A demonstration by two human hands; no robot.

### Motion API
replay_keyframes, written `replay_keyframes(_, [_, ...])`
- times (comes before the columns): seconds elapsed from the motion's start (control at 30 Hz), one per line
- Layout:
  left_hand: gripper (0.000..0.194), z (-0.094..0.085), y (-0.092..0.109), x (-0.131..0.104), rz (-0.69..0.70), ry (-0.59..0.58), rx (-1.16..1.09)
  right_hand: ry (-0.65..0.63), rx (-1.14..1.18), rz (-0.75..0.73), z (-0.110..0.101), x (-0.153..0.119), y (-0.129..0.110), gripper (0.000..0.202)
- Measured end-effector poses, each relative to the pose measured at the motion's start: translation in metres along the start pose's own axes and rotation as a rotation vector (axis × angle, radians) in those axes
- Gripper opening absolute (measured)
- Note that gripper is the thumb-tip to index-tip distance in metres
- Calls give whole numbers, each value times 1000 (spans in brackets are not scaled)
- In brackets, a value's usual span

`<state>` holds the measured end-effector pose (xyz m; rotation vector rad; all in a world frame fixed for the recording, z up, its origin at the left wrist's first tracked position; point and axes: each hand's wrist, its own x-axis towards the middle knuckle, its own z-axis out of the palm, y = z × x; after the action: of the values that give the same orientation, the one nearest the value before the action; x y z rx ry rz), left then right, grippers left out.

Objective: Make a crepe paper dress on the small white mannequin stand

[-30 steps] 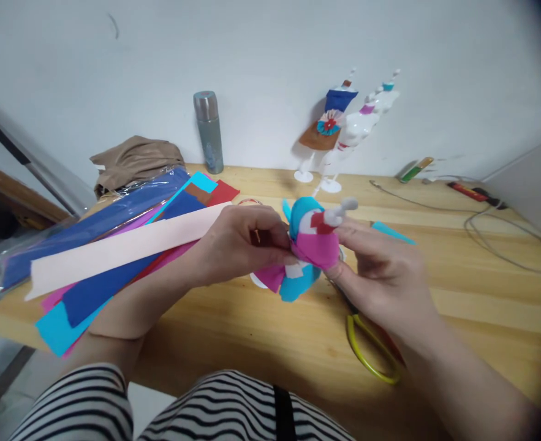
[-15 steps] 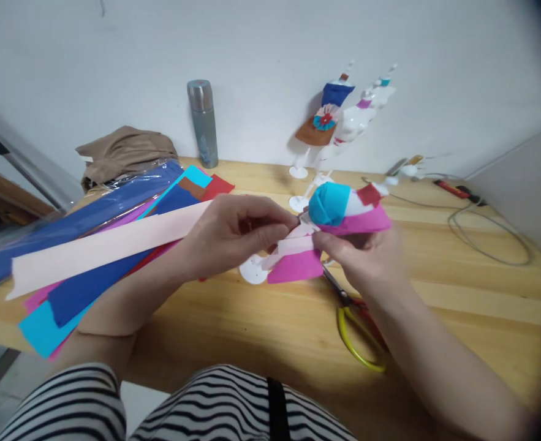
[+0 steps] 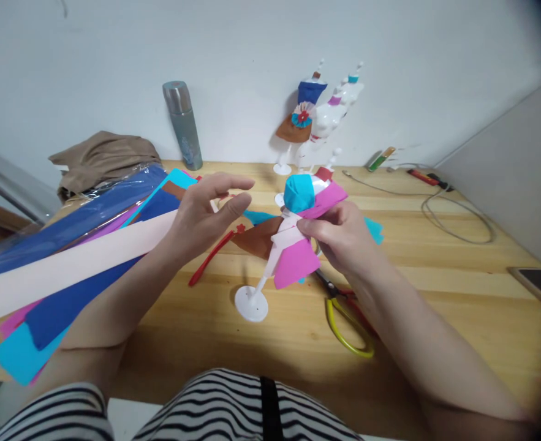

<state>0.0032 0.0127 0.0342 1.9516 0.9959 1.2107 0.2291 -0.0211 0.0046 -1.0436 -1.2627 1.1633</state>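
L hand pulled back, fingers open; R hand pinching mini mannequin @ waist.

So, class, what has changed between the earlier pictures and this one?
The left hand has let go of the small mannequin and drawn back to the left, its fingers now parted. The mannequin has turned, and its round base, mostly hidden at first, now shows whole. The right hand still holds the mannequin; the scissors still lie on the table.
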Motion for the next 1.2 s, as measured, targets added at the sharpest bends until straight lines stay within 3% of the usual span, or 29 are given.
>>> replay_keyframes(0.07, [35,7,0,-1,-31,-71,-21,-8,-14,27,4,-1,-1,6])
replay_keyframes(0.2, [49,13,2,-2,-100,-331,-90,-24,-64,38,7,-2,-2,5])
replay_keyframes(0.3, [52,12,6,-3,-141,-414,-55,-4,-79,50,7,-3,-4,3])
replay_keyframes(0.57, [57,3,15,-5,-139,-430,-76,-93,-9,38,2,-4,-1,6])
replay_keyframes(0.7, [49,0,23,-8,-162,-446,-102,-166,2,37,-1,-6,0,11])
replay_keyframes(0.9, [37,1,28,-9,-168,-514,-157,-154,-10,10,-4,-8,0,17])
replay_keyframes(1.1, [18,8,18,-11,-118,-315,-187,-128,-69,-112,1,-11,-5,13])
replay_keyframes(1.2, [20,9,19,-14,-121,-302,-220,-65,-144,-170,3,-17,-11,10])
